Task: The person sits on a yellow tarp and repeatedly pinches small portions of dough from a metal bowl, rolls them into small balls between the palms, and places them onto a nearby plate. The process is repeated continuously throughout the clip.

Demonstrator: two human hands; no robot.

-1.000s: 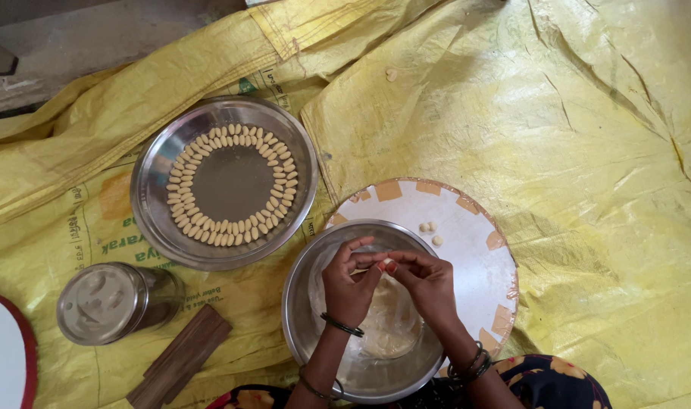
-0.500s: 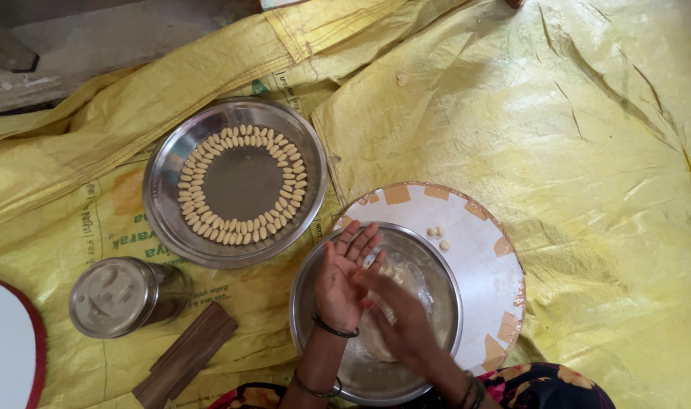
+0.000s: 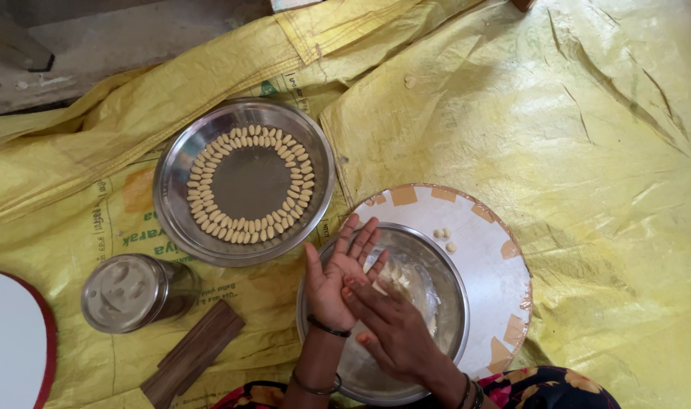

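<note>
the left hand (image 3: 338, 276) is lying open, palm up, over the near-left rim of the steel bowl (image 3: 444, 291). the right hand (image 3: 391, 326) is pressing its flat fingers across that palm, gripping nothing visible. pale dough (image 3: 402, 276) is sitting inside the bowl, which is resting on a round white board (image 3: 482, 250) on the yellow sheet (image 3: 588, 151). a steel plate (image 3: 175, 163) ringed with small dough pieces (image 3: 243, 227) is lying toward the sheet's far-left side.

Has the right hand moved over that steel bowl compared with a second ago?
Yes. The right hand has slid down toward the bowl's near rim. Earlier its fingertips met the left hand's at the far rim; now they rub across the open left hand.
</note>
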